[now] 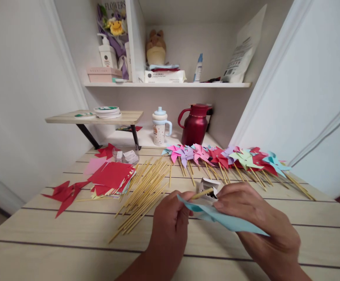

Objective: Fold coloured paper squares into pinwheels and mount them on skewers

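A light-blue paper pinwheel piece (231, 221) is stretched between my two hands, its near edge folded up. My left hand (172, 218) is closed, pinching the left end of the paper. A short length of wooden stick (202, 193) shows above the paper by the left fingertips; most of it is hidden. My right hand (257, 214) is closed on the right part of the paper, its fingertips near the middle. Just behind the hands stands a small open box (209, 184) with small dark things inside. To the left lies a loose pile of wooden sticks (146, 187).
Finished pinwheels (216, 157) on sticks line the back right. At left are a stack of coloured paper (111, 175), a red cut paper (66, 195) and a clear plastic box (125, 155). A cup (159, 130), a red jug (195, 127) and a small raised shelf (130, 117) stand behind.
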`<state>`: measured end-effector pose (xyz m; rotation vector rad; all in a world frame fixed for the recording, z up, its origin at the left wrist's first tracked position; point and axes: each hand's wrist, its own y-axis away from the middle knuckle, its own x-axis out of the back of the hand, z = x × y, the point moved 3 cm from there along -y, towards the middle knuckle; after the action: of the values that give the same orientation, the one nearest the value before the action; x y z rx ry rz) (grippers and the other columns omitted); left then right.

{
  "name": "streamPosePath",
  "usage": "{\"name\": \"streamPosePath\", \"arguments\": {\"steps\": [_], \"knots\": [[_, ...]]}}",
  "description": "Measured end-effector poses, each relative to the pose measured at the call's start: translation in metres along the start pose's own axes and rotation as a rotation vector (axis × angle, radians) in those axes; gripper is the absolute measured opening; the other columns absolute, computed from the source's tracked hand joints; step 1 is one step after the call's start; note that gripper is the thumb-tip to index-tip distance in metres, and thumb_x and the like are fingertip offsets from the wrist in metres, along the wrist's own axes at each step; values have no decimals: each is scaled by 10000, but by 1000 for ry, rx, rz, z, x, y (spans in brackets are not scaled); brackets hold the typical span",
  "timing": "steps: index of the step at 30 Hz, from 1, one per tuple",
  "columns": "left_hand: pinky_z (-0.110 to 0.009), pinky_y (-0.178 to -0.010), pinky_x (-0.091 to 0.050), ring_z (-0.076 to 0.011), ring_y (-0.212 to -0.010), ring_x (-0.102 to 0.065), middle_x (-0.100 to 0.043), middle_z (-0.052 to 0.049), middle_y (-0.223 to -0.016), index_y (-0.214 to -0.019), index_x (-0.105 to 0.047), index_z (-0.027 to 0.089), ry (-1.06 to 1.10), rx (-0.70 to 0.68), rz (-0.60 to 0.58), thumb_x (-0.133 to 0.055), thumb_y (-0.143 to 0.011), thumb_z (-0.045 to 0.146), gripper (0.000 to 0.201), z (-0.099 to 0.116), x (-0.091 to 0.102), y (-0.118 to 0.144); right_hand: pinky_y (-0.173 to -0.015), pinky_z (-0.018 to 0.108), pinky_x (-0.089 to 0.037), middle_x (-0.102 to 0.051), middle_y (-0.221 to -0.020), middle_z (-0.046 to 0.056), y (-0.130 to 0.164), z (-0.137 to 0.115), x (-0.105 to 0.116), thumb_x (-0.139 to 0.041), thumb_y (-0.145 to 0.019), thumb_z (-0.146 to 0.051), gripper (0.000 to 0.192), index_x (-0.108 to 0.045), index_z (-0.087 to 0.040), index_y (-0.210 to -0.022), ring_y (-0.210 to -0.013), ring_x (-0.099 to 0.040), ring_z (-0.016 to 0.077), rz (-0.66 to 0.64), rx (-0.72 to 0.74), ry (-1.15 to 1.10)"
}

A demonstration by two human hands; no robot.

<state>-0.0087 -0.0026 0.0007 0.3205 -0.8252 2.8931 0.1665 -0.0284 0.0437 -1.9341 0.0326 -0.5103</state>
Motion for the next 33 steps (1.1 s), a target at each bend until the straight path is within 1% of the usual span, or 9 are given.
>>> {"name": "streamPosePath", "arguments": {"steps": [4, 8, 12, 17, 19, 21, 25, 29, 33], "knots": [[-260, -596, -455, -146, -642, -569, -665, -34, -782, -1055, -703, 219, -75, -80, -20, -453, -913, 162, 293, 6, 0, 2, -713, 462, -536, -771, -848, 45, 2, 0, 1, -680, -848, -198, 334, -725, -332, -1150, -762, -697, 265, 22, 5, 2], [-276, -623, -463, -163, -692, -592, -674, -30, -794, -1036, -707, 247, -114, -148, 10, -458, -908, 147, 297, 11, 2, 2, -728, 463, -533, -767, -842, 55, 3, -3, 4, -667, -859, -202, 297, -735, -295, -1133, -775, -698, 266, 15, 23, 10], [-291, -657, -485, -175, -739, -624, -688, -37, -805, -1055, -694, 231, -115, -171, 54, -463, -906, 133, 292, 11, 4, 2, -707, 437, -529, -755, -821, 61, -3, -9, 4, -628, -885, -181, 267, -750, -280, -1100, -773, -669, 246, -14, 29, 16], [-307, -718, -514, -183, -807, -656, -722, -50, -884, -1077, -691, 228, -122, -201, 83, -491, -895, 117, 292, 11, 5, 4, -674, 405, -532, -748, -767, 58, -8, -13, 3, -627, -906, -230, 222, -767, -289, -1067, -725, -667, 228, 14, 42, 28], [-307, -728, -511, -182, -831, -657, -729, -44, -918, -1091, -689, 249, -135, -248, 78, -494, -891, 107, 313, 12, 5, 5, -683, 410, -534, -750, -775, 63, -7, -13, 3, -615, -912, -235, 225, -769, -280, -1071, -722, -671, 228, 18, 43, 31], [-310, -709, -498, -185, -819, -646, -723, -39, -897, -1093, -690, 258, -163, -289, 56, -493, -899, 114, 311, 13, 4, 5, -693, 416, -535, -753, -780, 61, -6, -13, 3, -605, -917, -235, 230, -768, -280, -1072, -721, -674, 228, 16, 50, 35], [-331, -679, -467, -198, -766, -611, -695, -50, -822, -1083, -700, 223, -246, -300, -2, -506, -919, 144, 266, 14, 2, 6, -692, 426, -535, -758, -783, 51, -6, -13, 2, -587, -932, -265, 235, -757, -294, -1092, -695, -674, 223, 24, 54, 39], [-330, -702, -460, -194, -796, -608, -700, -54, -864, -1093, -685, 202, -267, -342, 21, -509, -916, 117, 263, 16, 3, 6, -690, 426, -529, -757, -782, 51, -6, -14, 2, -597, -927, -251, 239, -753, -293, -1103, -702, -669, 223, 28, 67, 44], [-323, -696, -452, -182, -775, -592, -690, -38, -834, -1101, -675, 202, -278, -354, 20, -512, -918, 111, 261, 17, 3, 6, -670, 422, -525, -753, -769, 49, -5, -14, 2, -600, -925, -267, 240, -755, -316, -1102, -705, -663, 230, 64, 52, 46]]}}
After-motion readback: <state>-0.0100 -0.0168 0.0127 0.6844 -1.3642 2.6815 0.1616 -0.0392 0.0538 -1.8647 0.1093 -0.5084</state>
